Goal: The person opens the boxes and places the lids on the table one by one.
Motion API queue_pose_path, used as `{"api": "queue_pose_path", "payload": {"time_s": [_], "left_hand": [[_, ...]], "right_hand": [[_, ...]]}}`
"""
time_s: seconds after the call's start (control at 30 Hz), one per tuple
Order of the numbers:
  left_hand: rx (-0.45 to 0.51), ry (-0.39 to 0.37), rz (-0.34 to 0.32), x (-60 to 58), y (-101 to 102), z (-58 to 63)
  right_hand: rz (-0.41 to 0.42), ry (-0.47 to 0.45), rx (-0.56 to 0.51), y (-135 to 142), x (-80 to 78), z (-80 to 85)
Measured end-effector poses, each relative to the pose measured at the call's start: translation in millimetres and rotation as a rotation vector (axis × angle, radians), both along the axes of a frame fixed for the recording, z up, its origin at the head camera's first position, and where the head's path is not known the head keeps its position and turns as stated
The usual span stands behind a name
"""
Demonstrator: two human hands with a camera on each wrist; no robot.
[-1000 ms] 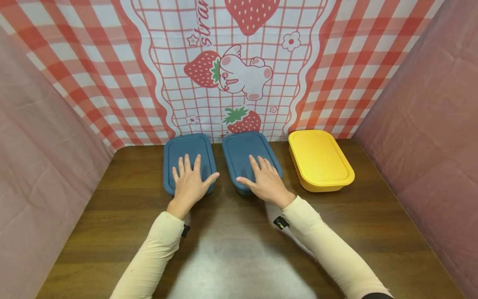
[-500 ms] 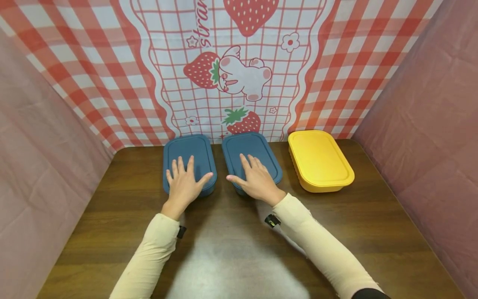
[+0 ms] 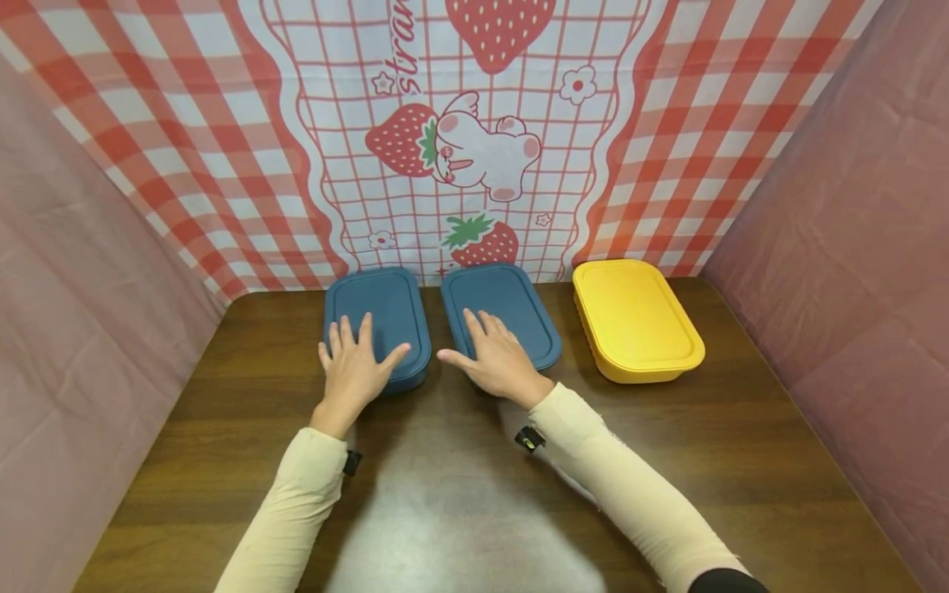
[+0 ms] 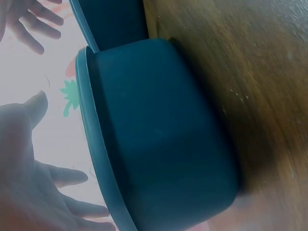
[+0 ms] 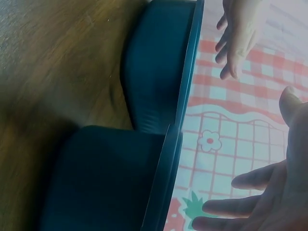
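Two blue lidded containers stand side by side at the back of the table. My left hand, fingers straight and spread, is over the front of the left blue container. In the left wrist view the left hand's fingertips come close to the lid's rim. My right hand reaches over the front left part of the right blue container, thumb out toward the left. Backdrop shows between the right hand and the lid edge in the right wrist view. Neither hand holds anything.
A yellow lidded container stands at the back right of the brown wooden table. Behind rises a checked strawberry cloth. Pink cloths, the left one and the right one, flank the table.
Both hands have drifted left and slightly toward the person, the fingers staying spread. The three containers have not moved.
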State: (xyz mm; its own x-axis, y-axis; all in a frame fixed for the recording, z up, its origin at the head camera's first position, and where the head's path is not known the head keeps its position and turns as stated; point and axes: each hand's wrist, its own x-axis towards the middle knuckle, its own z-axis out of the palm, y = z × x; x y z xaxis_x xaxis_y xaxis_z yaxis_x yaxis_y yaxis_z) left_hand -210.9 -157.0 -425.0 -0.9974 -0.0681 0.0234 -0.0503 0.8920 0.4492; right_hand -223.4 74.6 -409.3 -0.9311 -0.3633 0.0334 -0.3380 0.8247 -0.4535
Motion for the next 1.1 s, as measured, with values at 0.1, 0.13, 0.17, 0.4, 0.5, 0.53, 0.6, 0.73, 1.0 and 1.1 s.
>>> {"api": "queue_pose_path", "payload": {"time_s": [0.1, 0.13, 0.17, 0.4, 0.5, 0.53, 0.6, 0.73, 1.0, 1.1], "left_hand": [[0.005, -0.007, 0.007, 0.3, -2, -0.5], [0.007, -0.009, 0.010, 0.2, -3, -0.8], [0.010, -0.010, 0.012, 0.2, -4, -0.9], [0.040, -0.023, 0.025, 0.1, -12, -3.3], [0.050, -0.026, 0.032, 0.5, -16, -4.3], [0.053, -0.031, 0.034, 0.7, -17, -4.4], [0.062, -0.037, 0.040, 1.1, -20, -4.7], [0.070, -0.052, 0.051, 1.6, -24, -5.2], [0.075, -0.070, 0.065, 1.4, -30, -5.9], [0.077, -0.075, 0.077, 2.0, -32, -6.0]], "right_hand": [[0.015, -0.004, -0.002, -3, 0.6, 0.6], [0.019, -0.006, -0.003, -4, 0.7, 0.7], [0.024, -0.007, -0.005, -4, 0.7, 0.7], [0.044, -0.029, -0.042, -12, 1.0, 0.7], [0.049, -0.040, -0.049, -16, 2.0, 1.2], [0.052, -0.046, -0.052, -18, 2.4, 1.3], [0.058, -0.054, -0.057, -20, 2.9, 1.4], [0.068, -0.060, -0.071, -26, 2.6, 0.2], [0.079, -0.089, -0.114, -36, 1.5, -4.5], [0.079, -0.099, -0.125, -39, 1.3, -6.3]]}}
